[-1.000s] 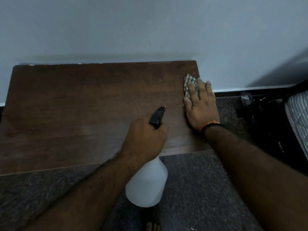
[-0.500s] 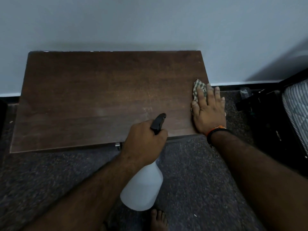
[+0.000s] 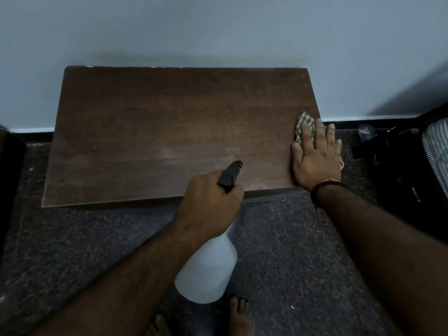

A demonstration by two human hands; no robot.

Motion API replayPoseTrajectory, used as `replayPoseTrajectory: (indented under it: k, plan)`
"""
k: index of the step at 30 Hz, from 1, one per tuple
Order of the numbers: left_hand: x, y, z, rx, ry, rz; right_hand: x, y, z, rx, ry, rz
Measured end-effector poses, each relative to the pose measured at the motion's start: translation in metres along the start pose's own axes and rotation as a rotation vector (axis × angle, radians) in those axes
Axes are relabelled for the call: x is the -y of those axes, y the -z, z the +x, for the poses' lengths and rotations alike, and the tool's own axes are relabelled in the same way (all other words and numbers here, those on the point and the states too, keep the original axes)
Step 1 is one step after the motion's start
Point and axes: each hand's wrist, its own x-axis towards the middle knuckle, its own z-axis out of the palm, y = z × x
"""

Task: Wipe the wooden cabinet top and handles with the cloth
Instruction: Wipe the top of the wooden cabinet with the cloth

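Cabinet top [image 3: 169, 132] seen from above: dark wood surface, long axis running left-right, back edge against the pale wall [image 3: 218, 27]. Faint pale smears visible mid-surface, near the spray nozzle.

Cloth [image 3: 306, 124], checked green/white, is pressed flat at the far right edge of the surface, approx halfway between front and back. It's pinned under the right hand [image 3: 315, 156]; fingers [image 3: 307, 133] laid out straight and slightly spread, pointing away toward the wall, palm down on the cloth. Only the cloth's top corner is seen ahead of the fingertips, plus a small bit peeking out at the hand's right side, off the cabinet edge. An orange and black band [image 3: 326, 184] is worn at that wrist.

Spray bottle [image 3: 208, 270] is held in the left hand [image 3: 208, 202], fingers wrapped tight round the neck/trigger. Black nozzle [image 3: 230, 174] is aimed up-frame over the front part of the surface; white body hangs down toward the floor [image 3: 291, 251], bottle's long axis tilted, base nearest the camera.

Bare feet [image 3: 240, 316] on speckled dark floor at bottom. Dark bag-like items [image 3: 397, 166] at right, detail too dim to tell.
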Motion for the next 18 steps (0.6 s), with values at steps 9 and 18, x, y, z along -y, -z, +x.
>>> replayPoseTrajectory:
  k: [9, 18]
  plan:
    - [0.013, 0.026, -0.006, -0.036, 0.006, -0.018, 0.036, -0.007, -0.012, -0.018, 0.033, -0.002]
    - [0.035, 0.064, -0.013, -0.054, 0.052, -0.048, 0.083, -0.013, -0.022, 0.002, 0.074, -0.002]
